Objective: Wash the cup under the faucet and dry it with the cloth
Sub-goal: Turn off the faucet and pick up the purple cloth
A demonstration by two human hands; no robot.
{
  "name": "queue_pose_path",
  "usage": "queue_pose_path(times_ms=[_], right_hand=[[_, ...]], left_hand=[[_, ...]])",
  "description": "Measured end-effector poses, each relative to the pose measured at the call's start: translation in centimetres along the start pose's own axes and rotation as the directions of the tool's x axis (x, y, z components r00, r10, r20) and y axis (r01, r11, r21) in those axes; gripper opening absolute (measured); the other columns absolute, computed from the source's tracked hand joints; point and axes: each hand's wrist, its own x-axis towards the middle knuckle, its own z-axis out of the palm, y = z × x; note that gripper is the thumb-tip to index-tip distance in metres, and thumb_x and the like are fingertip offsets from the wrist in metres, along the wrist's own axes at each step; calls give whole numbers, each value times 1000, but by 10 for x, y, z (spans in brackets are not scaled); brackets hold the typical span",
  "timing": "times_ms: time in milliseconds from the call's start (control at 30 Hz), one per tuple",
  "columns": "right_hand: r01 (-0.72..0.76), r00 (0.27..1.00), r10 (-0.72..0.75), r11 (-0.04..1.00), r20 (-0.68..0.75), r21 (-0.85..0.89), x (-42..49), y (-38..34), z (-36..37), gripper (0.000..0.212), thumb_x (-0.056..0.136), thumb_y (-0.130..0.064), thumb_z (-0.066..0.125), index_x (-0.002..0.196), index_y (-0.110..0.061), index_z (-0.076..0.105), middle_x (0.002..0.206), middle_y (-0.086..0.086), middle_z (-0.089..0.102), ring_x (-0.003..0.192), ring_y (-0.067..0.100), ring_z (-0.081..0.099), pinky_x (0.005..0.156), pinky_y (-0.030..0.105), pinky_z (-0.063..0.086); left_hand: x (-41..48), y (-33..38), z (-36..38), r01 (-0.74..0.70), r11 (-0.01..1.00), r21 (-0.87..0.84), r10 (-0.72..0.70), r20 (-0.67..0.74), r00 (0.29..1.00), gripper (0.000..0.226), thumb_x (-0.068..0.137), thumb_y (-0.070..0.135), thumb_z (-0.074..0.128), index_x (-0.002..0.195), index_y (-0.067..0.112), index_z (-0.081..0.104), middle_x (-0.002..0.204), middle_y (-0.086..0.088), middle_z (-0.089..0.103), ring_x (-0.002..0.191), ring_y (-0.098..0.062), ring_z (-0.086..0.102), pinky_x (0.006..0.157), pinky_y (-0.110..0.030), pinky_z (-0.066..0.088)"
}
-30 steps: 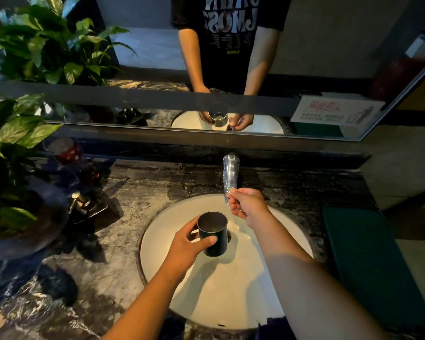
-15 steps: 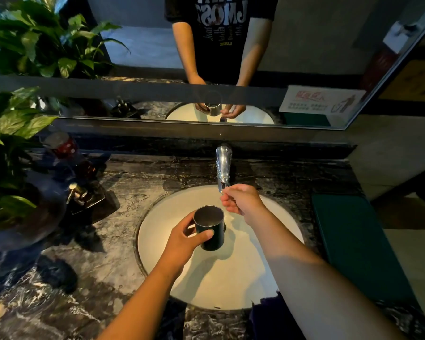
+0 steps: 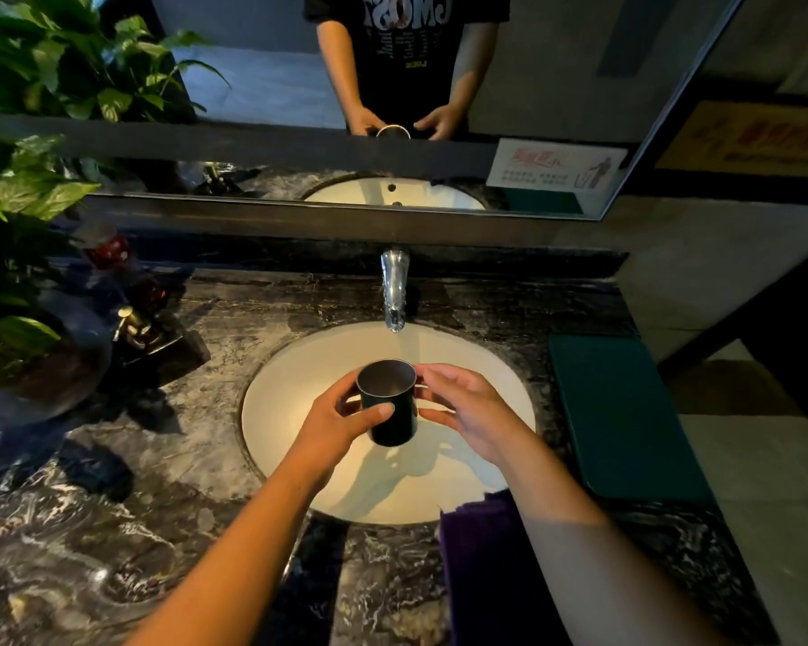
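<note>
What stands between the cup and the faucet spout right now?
Nothing visible. The left hand holds the cup over the sink, just short of the faucet; the right hand is beside the cup, not in the gap.

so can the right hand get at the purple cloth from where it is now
Probably yes: the right hand is open beside the cup, holding nothing, and the purple cloth lies close behind it at the near rim of the sink, with nothing lying on it.

The left grip [image 3: 332, 424] wraps thumb and fingers round the cup [image 3: 389, 412]. The right grip [image 3: 469, 410] is loosely spread, fingers slightly bent, fingertips just beside it.
</note>
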Motion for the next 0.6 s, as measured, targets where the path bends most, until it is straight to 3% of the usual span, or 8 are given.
queue_pose_path(times_ms=[233, 367, 467, 533, 600], right_hand=[[26, 998, -26, 1000, -50, -2, -61, 32, -26, 31, 102, -23, 58, 132, -21, 65, 128, -1, 71, 123, 16, 64, 104, 40, 53], [-17, 995, 17, 1000, -98, 7, -92, 61, -43, 27, 101, -17, 58, 125, -25, 68, 129, 1, 70, 123, 16, 64, 100, 35, 53], [-33, 992, 43, 996, -122, 81, -112, 84, -45, 26, 93, -16, 65, 116, -26, 69, 124, -1, 72, 121, 15, 66, 102, 34, 53], [-6, 989, 1, 999, -151, -32, -122, 103, -44, 30, 85, -27, 66, 114, -31, 69, 121, -5, 73, 119, 9, 66, 104, 32, 51], [3, 983, -55, 960, -177, -281, -131, 124, -43, 38, 83, -41, 65, 120, -35, 66, 128, -10, 69, 123, 5, 61, 108, 34, 49]], left_hand=[[-27, -12, 37, 38, 999, -17, -36, 123, 992, 48, 88, 13, 74, 133, 26, 63, 124, 1, 72, 111, -20, 69, 85, -32, 58], [-46, -31, 58, 125, 991, -38, -116, 193, 974, 45, 89, 13, 71, 132, 24, 64, 124, 1, 73, 112, -20, 70, 91, -40, 59], [-60, -43, 57, 196, 974, -118, -170, 198, 965, 49, 83, 19, 73, 131, 20, 65, 128, 0, 71, 117, -25, 69, 85, -39, 61], [-66, -48, 50, 216, 965, -152, -185, 194, 963, 60, 75, 33, 83, 131, 20, 66, 130, -2, 71, 119, -25, 68, 86, -42, 61], [-70, -53, 40, 234, 960, -154, -207, 175, 963, 79, 61, 46, 92, 131, 20, 66, 129, -4, 71, 118, -24, 68, 86, -42, 62]])
